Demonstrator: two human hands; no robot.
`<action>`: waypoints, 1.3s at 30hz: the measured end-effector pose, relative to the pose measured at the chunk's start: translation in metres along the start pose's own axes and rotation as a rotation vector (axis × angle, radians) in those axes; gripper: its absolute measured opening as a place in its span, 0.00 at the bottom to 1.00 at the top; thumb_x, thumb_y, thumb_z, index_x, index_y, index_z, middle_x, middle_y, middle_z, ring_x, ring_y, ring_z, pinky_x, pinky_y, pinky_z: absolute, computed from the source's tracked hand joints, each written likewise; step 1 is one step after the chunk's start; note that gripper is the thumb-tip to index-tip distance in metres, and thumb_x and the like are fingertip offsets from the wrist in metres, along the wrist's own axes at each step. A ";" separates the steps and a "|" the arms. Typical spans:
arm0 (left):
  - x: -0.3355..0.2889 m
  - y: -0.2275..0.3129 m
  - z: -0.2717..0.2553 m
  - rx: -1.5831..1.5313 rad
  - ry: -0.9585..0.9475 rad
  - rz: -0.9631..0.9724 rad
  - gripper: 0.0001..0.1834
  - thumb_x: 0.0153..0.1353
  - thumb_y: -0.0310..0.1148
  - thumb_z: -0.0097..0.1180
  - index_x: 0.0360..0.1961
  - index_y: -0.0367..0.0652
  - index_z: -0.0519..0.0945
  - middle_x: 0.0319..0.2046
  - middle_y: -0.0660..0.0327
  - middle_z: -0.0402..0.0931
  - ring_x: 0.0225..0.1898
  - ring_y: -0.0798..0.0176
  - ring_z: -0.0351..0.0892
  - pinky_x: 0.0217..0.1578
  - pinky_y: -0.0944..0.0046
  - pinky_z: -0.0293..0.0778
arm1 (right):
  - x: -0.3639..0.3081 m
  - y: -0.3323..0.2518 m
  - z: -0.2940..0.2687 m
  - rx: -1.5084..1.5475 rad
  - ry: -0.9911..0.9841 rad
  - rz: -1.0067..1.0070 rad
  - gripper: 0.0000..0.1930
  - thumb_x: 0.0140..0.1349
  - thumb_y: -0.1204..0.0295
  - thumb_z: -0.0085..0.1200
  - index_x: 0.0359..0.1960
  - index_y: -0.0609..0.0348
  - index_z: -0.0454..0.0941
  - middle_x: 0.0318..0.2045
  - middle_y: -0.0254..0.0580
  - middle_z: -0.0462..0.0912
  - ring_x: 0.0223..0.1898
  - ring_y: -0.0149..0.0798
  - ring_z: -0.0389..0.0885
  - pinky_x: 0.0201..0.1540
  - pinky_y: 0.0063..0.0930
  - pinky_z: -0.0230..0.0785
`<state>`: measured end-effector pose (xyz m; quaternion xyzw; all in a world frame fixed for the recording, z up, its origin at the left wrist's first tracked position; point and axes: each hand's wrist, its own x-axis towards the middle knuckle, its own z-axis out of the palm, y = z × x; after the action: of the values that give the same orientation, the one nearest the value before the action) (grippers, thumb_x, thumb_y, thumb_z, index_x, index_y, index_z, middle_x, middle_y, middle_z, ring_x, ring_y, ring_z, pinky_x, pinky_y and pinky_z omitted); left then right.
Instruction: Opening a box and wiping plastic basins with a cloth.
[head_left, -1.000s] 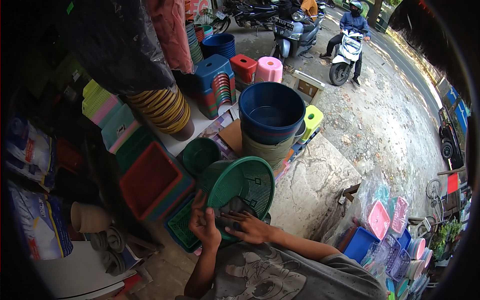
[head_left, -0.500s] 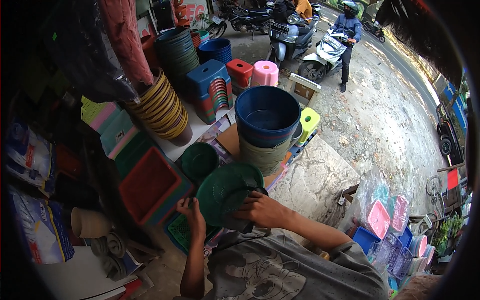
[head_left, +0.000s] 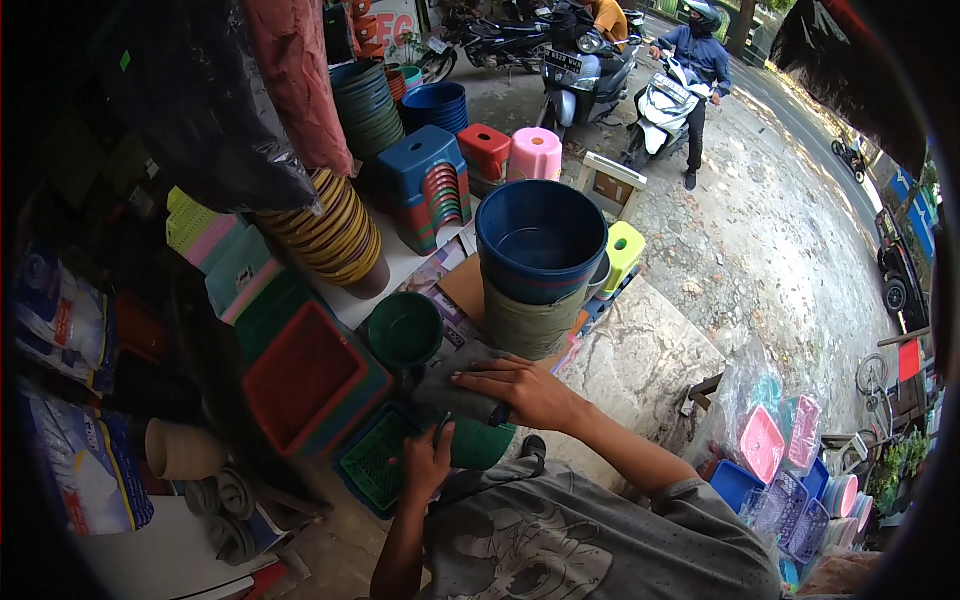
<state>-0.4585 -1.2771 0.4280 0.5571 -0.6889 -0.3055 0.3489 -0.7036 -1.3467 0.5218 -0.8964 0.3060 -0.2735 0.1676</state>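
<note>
Just in front of my body is a round green plastic basin [head_left: 484, 446], tilted and partly covered by a dark grey cloth [head_left: 440, 388]. My left hand [head_left: 427, 462] is closed at the basin's left edge, its fingers curled near the rim. Over the cloth lies my right hand [head_left: 530, 392], gripping it with fingers stretched across and pressing it to the basin's upper side. A smaller green basin [head_left: 405, 330] stands just beyond. To the left of my left hand sits a green perforated basket [head_left: 375, 462].
Stacked red trays [head_left: 305, 385] stand left, with a tall stack of yellow-brown pots [head_left: 325, 235] behind. Dark blue tubs [head_left: 540, 235] rise ahead, beside blue stools [head_left: 425, 165]. Bagged baskets [head_left: 775, 470] lie at right. A rider sits on a white scooter [head_left: 668, 110] beyond.
The green basin has tilted and shifted down and right, and the cloth now spreads over its upper part. My left hand has moved lower and curled in. The view has shifted slightly.
</note>
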 end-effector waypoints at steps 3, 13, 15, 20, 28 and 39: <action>-0.002 -0.014 0.004 -0.212 0.118 -0.181 0.22 0.74 0.43 0.50 0.37 0.31 0.82 0.26 0.50 0.82 0.31 0.51 0.86 0.34 0.56 0.76 | -0.006 -0.018 0.010 0.105 0.005 0.125 0.45 0.46 0.73 0.62 0.74 0.51 0.64 0.63 0.45 0.78 0.60 0.46 0.77 0.68 0.46 0.63; -0.027 -0.017 0.042 -0.816 0.312 -0.488 0.23 0.80 0.41 0.37 0.63 0.33 0.72 0.51 0.46 0.76 0.57 0.54 0.75 0.57 0.55 0.71 | 0.002 -0.053 0.044 -0.119 -0.064 0.385 0.52 0.45 0.63 0.66 0.77 0.50 0.57 0.64 0.52 0.67 0.66 0.55 0.65 0.69 0.61 0.51; -0.032 -0.015 0.046 -0.513 0.224 -0.300 0.24 0.81 0.40 0.37 0.64 0.32 0.70 0.52 0.42 0.75 0.56 0.51 0.75 0.58 0.53 0.70 | 0.004 -0.024 0.046 -0.186 0.162 0.426 0.46 0.52 0.63 0.63 0.76 0.53 0.59 0.69 0.53 0.64 0.71 0.59 0.61 0.73 0.61 0.46; -0.057 -0.082 0.075 -0.025 0.095 0.087 0.27 0.81 0.39 0.35 0.70 0.27 0.63 0.58 0.36 0.71 0.58 0.42 0.73 0.62 0.51 0.65 | 0.004 -0.009 0.044 -0.055 0.110 0.436 0.44 0.57 0.62 0.60 0.76 0.57 0.56 0.75 0.54 0.57 0.74 0.64 0.56 0.76 0.61 0.42; -0.031 -0.014 0.022 0.141 0.067 0.232 0.43 0.77 0.56 0.38 0.75 0.27 0.49 0.71 0.38 0.58 0.72 0.37 0.57 0.69 0.45 0.58 | -0.037 -0.089 0.056 0.004 0.071 0.295 0.44 0.64 0.47 0.55 0.78 0.50 0.54 0.79 0.48 0.49 0.79 0.61 0.44 0.78 0.58 0.33; -0.037 0.078 -0.013 -0.844 -0.009 -0.215 0.19 0.69 0.39 0.61 0.54 0.35 0.80 0.44 0.58 0.84 0.46 0.64 0.83 0.47 0.61 0.80 | -0.035 0.031 -0.048 0.868 0.067 0.783 0.35 0.72 0.45 0.50 0.72 0.55 0.66 0.59 0.48 0.80 0.59 0.49 0.78 0.65 0.40 0.67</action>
<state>-0.4861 -1.2260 0.4929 0.4328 -0.4433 -0.5975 0.5092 -0.7690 -1.3543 0.5318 -0.5567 0.4796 -0.3199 0.5981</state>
